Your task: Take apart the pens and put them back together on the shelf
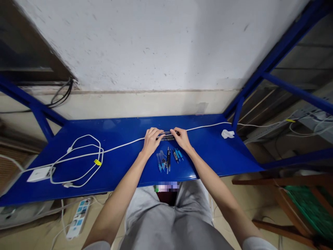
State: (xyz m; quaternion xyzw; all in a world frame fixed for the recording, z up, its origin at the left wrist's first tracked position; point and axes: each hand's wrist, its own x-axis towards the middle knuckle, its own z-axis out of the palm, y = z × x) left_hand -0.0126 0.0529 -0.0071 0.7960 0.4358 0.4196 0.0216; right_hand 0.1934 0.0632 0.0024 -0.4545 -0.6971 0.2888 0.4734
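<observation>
Both of my hands meet over a small group of dark and clear pens (168,136) lying crosswise near the middle of the blue table. My left hand (153,139) has its fingers closed at the left end of the pens. At their right end, my right hand (181,138) pinches with thumb and fingers. Just in front of my hands lie clear pens with blue tips (160,162), thin dark pens (169,160), a grey pen-like item (175,156) and short blue pieces (179,154).
A white cable (122,147) runs across the blue table (208,152). Looped white cable (101,156) and a white box (40,174) are at the left; crumpled tissue (228,134) is at the right. Blue frame posts rise at both ends, with a wall behind.
</observation>
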